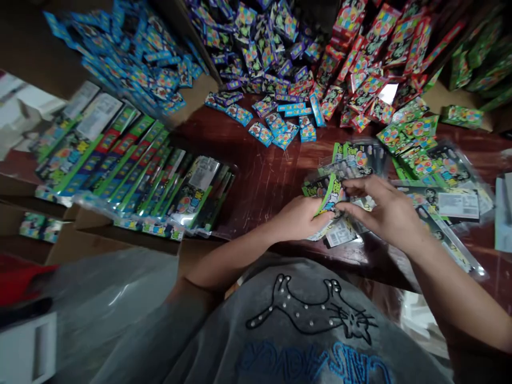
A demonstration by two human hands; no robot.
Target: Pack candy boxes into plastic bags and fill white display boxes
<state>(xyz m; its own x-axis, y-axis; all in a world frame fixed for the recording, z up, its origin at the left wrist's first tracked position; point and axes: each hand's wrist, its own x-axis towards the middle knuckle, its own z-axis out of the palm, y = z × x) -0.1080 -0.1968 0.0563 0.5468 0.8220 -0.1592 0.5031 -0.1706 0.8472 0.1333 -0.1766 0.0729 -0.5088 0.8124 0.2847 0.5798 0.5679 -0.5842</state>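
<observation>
My left hand (298,217) and my right hand (382,210) meet over the near edge of a dark wooden table (260,181). Both are closed on a clear plastic packet (340,226) with small green boxes in it. The left hand grips the packet from the left side. The right hand's fingers pinch its top near a green box (330,194). A white barcode label shows on the packet's underside.
Filled packets lie in a row in a cardboard box (132,176) at left and in a pile (448,192) at right. Loose blue boxes (132,58), purple boxes (260,48), red boxes (372,58) and green boxes (480,58) are heaped at the back.
</observation>
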